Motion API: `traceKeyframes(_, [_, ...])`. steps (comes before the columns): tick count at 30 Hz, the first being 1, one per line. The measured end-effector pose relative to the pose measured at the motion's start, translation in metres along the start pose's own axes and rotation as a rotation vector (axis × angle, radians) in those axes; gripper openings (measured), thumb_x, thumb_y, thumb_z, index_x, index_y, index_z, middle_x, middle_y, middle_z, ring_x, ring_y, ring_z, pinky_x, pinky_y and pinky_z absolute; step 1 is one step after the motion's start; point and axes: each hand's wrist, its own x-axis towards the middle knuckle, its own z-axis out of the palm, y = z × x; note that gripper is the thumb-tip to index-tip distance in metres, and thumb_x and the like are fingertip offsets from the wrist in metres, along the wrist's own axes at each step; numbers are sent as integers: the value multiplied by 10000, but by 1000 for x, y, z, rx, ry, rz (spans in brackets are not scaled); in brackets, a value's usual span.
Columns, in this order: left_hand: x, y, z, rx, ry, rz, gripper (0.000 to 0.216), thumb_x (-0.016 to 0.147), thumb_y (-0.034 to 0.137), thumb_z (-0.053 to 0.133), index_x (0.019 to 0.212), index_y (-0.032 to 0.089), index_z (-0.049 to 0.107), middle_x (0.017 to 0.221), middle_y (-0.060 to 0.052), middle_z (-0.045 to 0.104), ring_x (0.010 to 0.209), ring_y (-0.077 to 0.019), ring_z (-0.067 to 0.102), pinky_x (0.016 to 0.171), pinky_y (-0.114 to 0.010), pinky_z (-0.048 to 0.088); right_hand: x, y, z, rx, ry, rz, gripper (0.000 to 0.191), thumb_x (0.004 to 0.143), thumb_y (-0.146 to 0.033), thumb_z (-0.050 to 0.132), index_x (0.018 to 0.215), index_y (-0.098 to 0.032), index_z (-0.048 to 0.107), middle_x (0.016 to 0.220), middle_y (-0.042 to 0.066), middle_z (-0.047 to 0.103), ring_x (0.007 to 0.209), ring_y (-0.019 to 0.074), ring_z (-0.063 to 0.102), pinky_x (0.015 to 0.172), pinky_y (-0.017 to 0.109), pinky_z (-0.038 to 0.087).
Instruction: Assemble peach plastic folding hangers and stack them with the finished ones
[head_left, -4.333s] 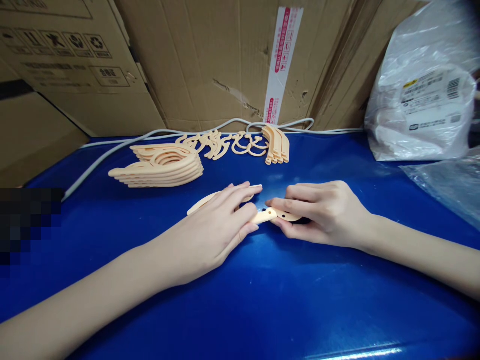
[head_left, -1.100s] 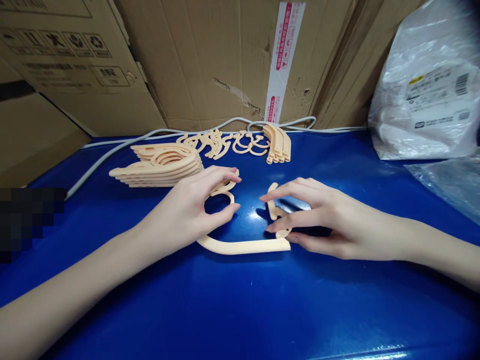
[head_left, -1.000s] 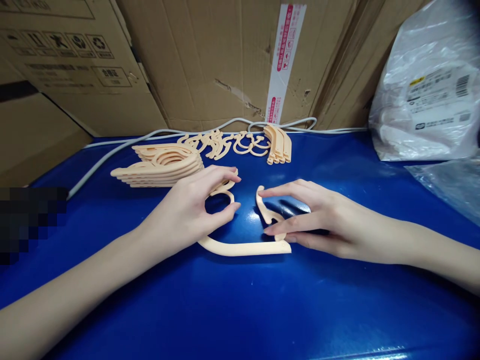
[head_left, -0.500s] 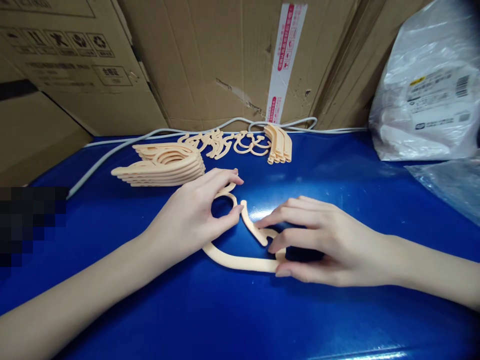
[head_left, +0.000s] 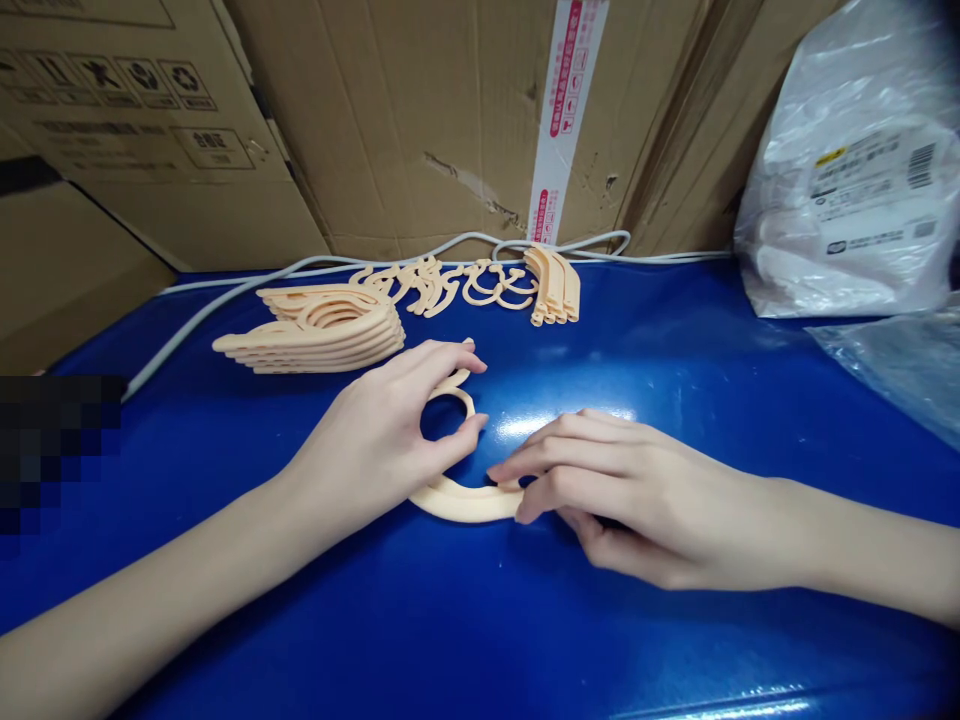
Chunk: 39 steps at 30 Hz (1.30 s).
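A curved beige plastic hanger (head_left: 465,503) lies low over the blue table, one end under each hand. My left hand (head_left: 390,420) curls over its left part; a rounded loop shows between thumb and forefinger, which are apart at the tips. The palm hides the rest of that side. My right hand (head_left: 637,500) has its bent fingers closed on the right end of the curved bar, and they cover that end. The small loose curved strip is not visible now.
Behind my left hand sits a stack of beige hanger pieces (head_left: 322,335). Farther back are several small hooks (head_left: 427,285) and a bundle of curved strips (head_left: 553,285). A white cable (head_left: 225,295) runs before the cardboard box (head_left: 420,120). A plastic bag (head_left: 847,200) stands at right.
My right hand has shifted a little left along the bar and closed further. The short curved strip near its fingertips has gone from sight. My left hand stays nearly still.
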Motion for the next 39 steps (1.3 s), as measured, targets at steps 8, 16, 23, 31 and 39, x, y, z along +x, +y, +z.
traceKeyframes(8, [-2, 2, 3, -6, -42, -4, 323, 905, 347, 634, 1188, 192, 610, 1324, -106, 663, 1235, -282, 625, 1013, -448, 514, 0, 11, 1, -78, 34, 6, 309, 937, -19, 454, 1162, -135, 632, 1235, 92, 694, 1173, 214, 561, 991, 380, 450])
traceKeyframes(16, [-4, 2, 5, 20, -42, 10, 352, 923, 410, 636, 1210, 207, 613, 1288, -74, 679, 1167, -271, 657, 965, -415, 533, 0, 14, 0, -103, 60, 42, 317, 939, 2, 437, 1136, -141, 640, 1159, 78, 697, 1125, 207, 578, 953, 374, 436])
traceKeyframes(23, [-3, -5, -1, 13, -148, 99, 349, 1008, 152, 351, 1264, 182, 587, 1353, -77, 627, 1329, -210, 528, 1120, -409, 439, -2, 31, -3, -140, 164, 106, 339, 900, 64, 434, 1064, -166, 621, 1118, 45, 698, 1065, 172, 587, 926, 340, 424])
traceKeyframes(31, [-1, -17, -1, 105, -198, 214, 431, 960, 41, 349, 1314, 182, 549, 1444, -95, 542, 1410, -217, 416, 1168, -471, 391, -6, 31, -8, -406, 186, 122, 226, 999, -127, 445, 1066, -143, 660, 1084, 94, 722, 943, 222, 662, 790, 367, 480])
traceKeyframes(39, [0, -8, -3, 96, -191, 212, 345, 1028, 173, 370, 1337, 157, 523, 1453, -120, 525, 1399, -215, 420, 1174, -441, 384, -4, 27, -8, -453, 162, 105, 303, 1038, -301, 462, 1149, -149, 699, 1239, 118, 712, 1099, 228, 682, 923, 369, 512])
